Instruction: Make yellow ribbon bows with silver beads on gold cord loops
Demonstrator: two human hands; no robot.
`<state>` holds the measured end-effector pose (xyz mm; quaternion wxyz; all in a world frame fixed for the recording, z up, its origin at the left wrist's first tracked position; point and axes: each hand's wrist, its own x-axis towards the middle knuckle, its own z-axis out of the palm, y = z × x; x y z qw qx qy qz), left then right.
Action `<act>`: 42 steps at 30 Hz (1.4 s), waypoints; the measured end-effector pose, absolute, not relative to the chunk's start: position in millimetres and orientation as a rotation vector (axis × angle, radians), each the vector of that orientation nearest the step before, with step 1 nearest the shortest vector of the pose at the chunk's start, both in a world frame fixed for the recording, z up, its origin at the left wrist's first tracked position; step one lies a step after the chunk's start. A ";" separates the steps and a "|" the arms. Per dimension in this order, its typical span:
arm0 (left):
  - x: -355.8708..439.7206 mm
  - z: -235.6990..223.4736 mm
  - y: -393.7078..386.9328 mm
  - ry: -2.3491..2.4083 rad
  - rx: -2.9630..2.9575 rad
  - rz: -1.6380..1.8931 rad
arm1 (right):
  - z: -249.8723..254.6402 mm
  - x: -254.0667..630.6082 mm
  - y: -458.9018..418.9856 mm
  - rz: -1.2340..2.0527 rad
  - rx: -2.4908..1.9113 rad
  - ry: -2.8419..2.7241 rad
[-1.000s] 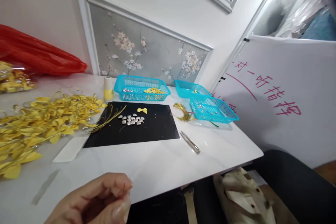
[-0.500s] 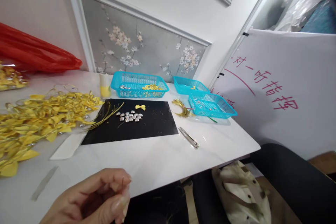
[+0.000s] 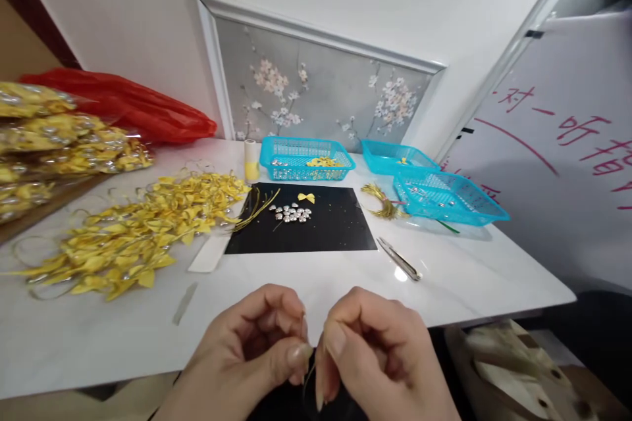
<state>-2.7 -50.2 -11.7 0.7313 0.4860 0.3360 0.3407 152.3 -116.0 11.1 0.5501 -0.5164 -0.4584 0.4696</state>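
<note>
My left hand [image 3: 251,352] and my right hand [image 3: 380,355] meet at the table's near edge, fingertips pinched together. Between them runs a very thin thread or needle [image 3: 310,375], too fine to name surely. On the black mat [image 3: 301,223] lie several silver heart beads [image 3: 291,212], one yellow bow [image 3: 307,197] and a few gold cords [image 3: 259,207]. A heap of yellow bows [image 3: 143,230] sits to the left of the mat.
Three blue baskets [image 3: 296,159] [image 3: 395,156] [image 3: 447,198] stand at the back. Small snips [image 3: 399,260] lie right of the mat, a gold tassel [image 3: 380,202] behind them. A thread spool [image 3: 251,161], red bag [image 3: 128,105] and bagged bows [image 3: 54,138] are at left. A whiteboard [image 3: 557,164] stands at right.
The camera has swung to the left. My right hand has come into view and joined the left hand, both now pinching at the same spot.
</note>
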 end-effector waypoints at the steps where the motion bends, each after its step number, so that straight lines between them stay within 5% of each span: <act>1: -3.2 -12.2 -50.8 0.715 1.075 0.743 | 14.9 150.4 -113.1 1.123 -1.236 -1.062; 42: -4.3 -17.1 -54.1 0.666 1.037 0.742 | 6.2 143.1 -106.2 1.110 -1.346 -1.088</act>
